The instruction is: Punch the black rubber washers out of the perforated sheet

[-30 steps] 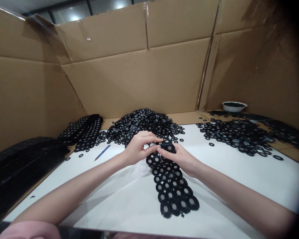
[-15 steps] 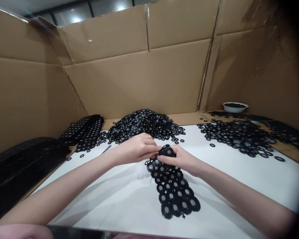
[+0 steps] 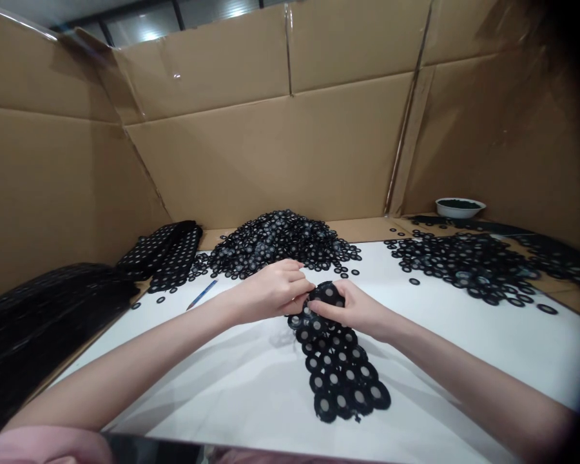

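Nearest, a pink sleeve is showing at the bottom left edge, and both bare forearms are reaching in from the lower corners. At lower centre, a strip of joined black rings with pale centres is lying on the white worktop, its upper end bunched between the hands. The left hand is curled narrowly, pinching the strip's upper left edge, while the right hand is cupped around the gathered end. The left hand has rolled in closer to the right than a moment ago, and the bunch is sitting tighter between them. The fingers are hiding exactly which rings are being gripped, so I cannot tell whether any ring is coming loose. Beyond, a blue pen or knife is lying left of the hands, with folded dotted sheets behind it. A heap of rings is rising at upper centre, and a wider spread is lying to the right. A white bowl is standing far right against the cardboard walls, its dark contents hard to make out.
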Motion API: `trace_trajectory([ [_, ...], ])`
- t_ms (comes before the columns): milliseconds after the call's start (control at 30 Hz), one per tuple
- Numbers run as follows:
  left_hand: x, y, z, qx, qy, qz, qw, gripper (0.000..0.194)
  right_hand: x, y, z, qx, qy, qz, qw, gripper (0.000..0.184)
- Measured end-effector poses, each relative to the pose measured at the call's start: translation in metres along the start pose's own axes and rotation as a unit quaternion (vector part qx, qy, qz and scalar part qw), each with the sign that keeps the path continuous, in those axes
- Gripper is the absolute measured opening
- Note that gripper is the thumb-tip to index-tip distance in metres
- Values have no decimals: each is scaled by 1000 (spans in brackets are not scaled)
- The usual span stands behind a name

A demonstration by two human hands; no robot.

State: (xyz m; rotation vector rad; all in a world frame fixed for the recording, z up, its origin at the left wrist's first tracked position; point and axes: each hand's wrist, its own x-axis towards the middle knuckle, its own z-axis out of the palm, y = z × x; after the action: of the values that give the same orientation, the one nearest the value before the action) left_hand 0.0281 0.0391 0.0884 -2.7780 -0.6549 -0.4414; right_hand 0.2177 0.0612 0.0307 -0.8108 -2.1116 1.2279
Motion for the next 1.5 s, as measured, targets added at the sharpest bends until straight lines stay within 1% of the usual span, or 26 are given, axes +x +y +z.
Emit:
trace_trajectory([
  [67,0,0,0,-18,12,-1,1000,21,0,-1,0,-8,3,-2,1000,39],
  [233,-2,-2,-2,-76,16,-4,997,20,0,-3,0,-22,10,-12,1000,40],
  [500,-8,-7,4,-160,17,-29,987,18,0,-7,-2,-28,-15,-49,998,38],
  [700,-10,-8,6,-215,9,-57,975,17,-1,-9,-7,-26,-47,-54,997,37],
  [900,-10,-7,3,-262,-13,-70,962,17,-3,-14,-12,-7,-90,-60,994,30],
  [1033,-9,-5,1,-278,-26,-73,957,19,-3,-14,-14,0,-109,-63,992,28],
  [1200,-8,-5,-3,-292,-43,-71,953,20,-3,-15,-15,14,-137,-59,989,32],
  [1333,-9,-5,-5,-293,-45,-71,953,22,-4,-16,-16,35,-153,-59,986,33],
  [1500,-9,-4,-7,-274,-49,-67,958,22,-4,-14,-15,31,-142,-55,988,36],
])
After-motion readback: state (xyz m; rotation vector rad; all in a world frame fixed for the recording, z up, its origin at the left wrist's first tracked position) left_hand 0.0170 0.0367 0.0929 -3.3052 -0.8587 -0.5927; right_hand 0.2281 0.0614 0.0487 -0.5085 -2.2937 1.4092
